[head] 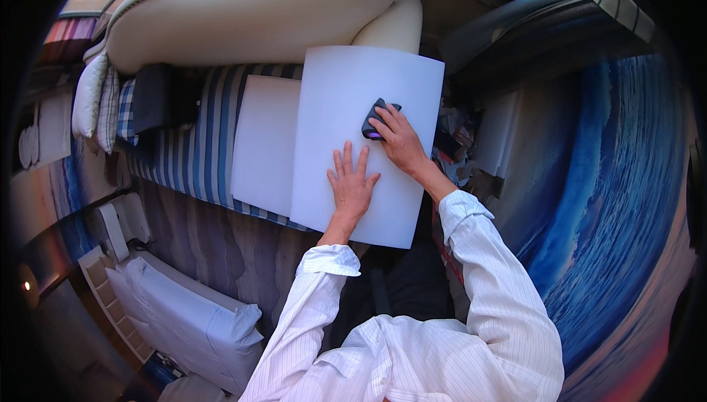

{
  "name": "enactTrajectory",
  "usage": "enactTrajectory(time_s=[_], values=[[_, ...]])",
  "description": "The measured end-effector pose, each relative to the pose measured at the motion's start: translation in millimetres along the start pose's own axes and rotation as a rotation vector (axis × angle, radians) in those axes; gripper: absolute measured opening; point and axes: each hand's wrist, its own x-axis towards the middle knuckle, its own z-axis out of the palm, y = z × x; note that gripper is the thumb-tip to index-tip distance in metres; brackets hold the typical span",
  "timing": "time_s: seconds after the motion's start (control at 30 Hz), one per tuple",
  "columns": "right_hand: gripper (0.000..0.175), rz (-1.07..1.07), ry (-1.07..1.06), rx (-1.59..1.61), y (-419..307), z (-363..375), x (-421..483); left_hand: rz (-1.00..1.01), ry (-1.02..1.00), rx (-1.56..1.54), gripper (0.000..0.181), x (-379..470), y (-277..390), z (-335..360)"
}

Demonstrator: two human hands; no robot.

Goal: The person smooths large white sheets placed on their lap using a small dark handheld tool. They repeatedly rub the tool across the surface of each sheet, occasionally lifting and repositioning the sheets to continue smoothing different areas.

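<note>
A large white board (331, 103) lies before me, its far end near the cream sofa. My left hand (351, 185) rests flat on its lower middle, fingers spread and holding nothing. Up and to the right, my right hand (397, 139) grips a dark handheld block (381, 120) with a purple strip at its lower end, pressed against the board. What kind of tool it is, I cannot tell. A second white board (268, 139) lies to the left, partly under or behind the large one, on a blue striped cushion (193, 148).
The cream sofa back (237, 20) with studs curves along the far side. Pillows (90, 98) and a black item (157, 95) sit at the left. Mixed clutter (455, 142) lies right of the board, beside upright white panels (497, 134). A white wrapped item (182, 313) stands lower left.
</note>
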Motion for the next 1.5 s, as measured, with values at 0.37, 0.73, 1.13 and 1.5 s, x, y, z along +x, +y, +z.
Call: enactTrajectory(time_s=[0.37, 0.73, 1.13, 1.5], values=[[0.052, 0.01, 0.026, -0.077, -9, 0, 27, -0.092, 0.106, -0.087, 0.081, -51, -4, 18], [0.053, -0.291, -0.185, -0.13, -18, 1, 9, -0.138, 0.205, -0.202, 0.077, -63, -7, 35], [0.064, -0.528, -0.496, -0.013, -52, 20, 3, -0.204, 0.203, -0.19, 0.073, -93, -6, 51], [0.059, -0.474, -0.435, -0.152, -42, 21, 31, -0.517, 0.132, -0.456, 0.082, -113, -11, 26]])
